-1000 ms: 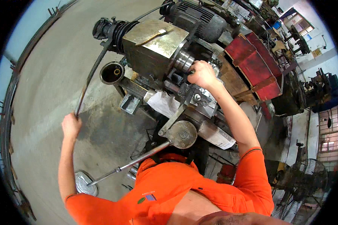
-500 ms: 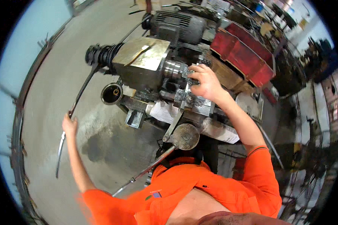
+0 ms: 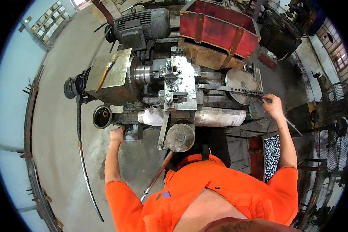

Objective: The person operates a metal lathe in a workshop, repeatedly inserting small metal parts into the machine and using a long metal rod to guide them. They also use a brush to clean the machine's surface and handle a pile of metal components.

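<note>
I stand at an old metal lathe (image 3: 179,83) in an orange shirt. My left hand (image 3: 116,135) is curled against a grey fitting (image 3: 131,132) on the lathe's front left, just below a round black opening (image 3: 102,116). My right hand (image 3: 273,106) reaches out to the lathe's right end with its fingers closed on the tip of a flat perforated metal bar (image 3: 230,89), which lies across a round steel disc (image 3: 241,83). A handwheel (image 3: 180,137) sits in front of my chest, and a long lever (image 3: 156,176) slants down from it.
A grey motor (image 3: 143,23) and a red bin (image 3: 216,27) stand behind the lathe. A crate of small metal parts (image 3: 272,154) is at my right, with a fan (image 3: 332,143) beyond. A long curved rod (image 3: 83,154) lies on the concrete floor at left.
My left hand came in from the rod out at the left to the lathe's front. My right hand left the chuck area and went to the right end. The view turned.
</note>
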The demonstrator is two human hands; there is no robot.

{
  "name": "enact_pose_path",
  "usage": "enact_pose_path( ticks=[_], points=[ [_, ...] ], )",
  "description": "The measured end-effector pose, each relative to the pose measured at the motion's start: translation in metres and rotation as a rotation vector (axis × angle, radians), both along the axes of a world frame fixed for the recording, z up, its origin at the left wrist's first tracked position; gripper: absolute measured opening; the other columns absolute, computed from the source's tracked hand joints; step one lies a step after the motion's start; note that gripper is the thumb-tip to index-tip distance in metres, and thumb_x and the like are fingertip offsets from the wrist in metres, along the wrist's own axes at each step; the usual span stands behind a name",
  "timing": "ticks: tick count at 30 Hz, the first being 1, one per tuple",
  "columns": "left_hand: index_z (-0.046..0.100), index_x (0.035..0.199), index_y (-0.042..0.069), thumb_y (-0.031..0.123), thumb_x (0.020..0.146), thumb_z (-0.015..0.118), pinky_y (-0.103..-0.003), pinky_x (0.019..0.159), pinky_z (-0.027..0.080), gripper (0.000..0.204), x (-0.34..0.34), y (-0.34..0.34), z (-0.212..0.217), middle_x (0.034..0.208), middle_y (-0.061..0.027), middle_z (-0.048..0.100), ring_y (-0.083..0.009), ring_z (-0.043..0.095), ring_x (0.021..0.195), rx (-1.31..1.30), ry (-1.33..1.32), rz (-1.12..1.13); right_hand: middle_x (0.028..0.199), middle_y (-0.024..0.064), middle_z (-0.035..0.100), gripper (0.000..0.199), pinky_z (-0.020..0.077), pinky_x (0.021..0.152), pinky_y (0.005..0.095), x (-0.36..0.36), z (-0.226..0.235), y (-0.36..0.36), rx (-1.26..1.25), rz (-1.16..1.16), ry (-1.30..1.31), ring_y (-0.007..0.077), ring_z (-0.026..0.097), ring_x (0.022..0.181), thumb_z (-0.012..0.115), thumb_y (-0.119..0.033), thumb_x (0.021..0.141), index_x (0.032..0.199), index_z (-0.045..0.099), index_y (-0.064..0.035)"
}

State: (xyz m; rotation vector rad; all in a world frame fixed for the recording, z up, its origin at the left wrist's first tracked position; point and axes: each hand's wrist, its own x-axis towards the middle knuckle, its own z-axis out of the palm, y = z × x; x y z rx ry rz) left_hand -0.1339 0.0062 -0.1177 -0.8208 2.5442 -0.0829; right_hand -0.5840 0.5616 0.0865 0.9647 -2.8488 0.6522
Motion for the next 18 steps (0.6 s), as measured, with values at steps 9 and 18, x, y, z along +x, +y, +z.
enact_pose_path(
  ticks=[9, 18],
  points=[
    [0.061, 0.104, 0.007, 0.019, 0.070, 0.065, -0.042, 0.073, 0.048, 0.036, 0.048, 0.038, 0.028, 0.092, -0.0178, 0.063, -0.0331, 0.060, 0.087, 0.203, 0.329, 0.292, 0.102, 0.0193, 0.061, 0.042, 0.0461, 0.083, 0.0410, -0.072, -0.111, 0.174, 0.565, -0.601, -0.068, 0.0346, 0.058, 0.097, 0.056, -0.021, 0.066, 0.106, 0.060, -0.0087],
    [0.052, 0.117, -0.001, 0.016, 0.080, 0.063, -0.032, 0.083, 0.046, 0.042, 0.029, 0.196, 0.163, 0.096, -0.0114, 0.065, -0.0179, 0.060, 0.091, 1.133, 0.548, 0.427, 0.084, 0.0206, 0.062, 0.027, 0.0471, 0.070, 0.0475, 0.071, -0.101, 0.154, 0.475, -0.573, -0.067, 0.0391, 0.059, 0.081, 0.057, -0.021, 0.063, 0.086, 0.060, -0.0065]
  ],
)
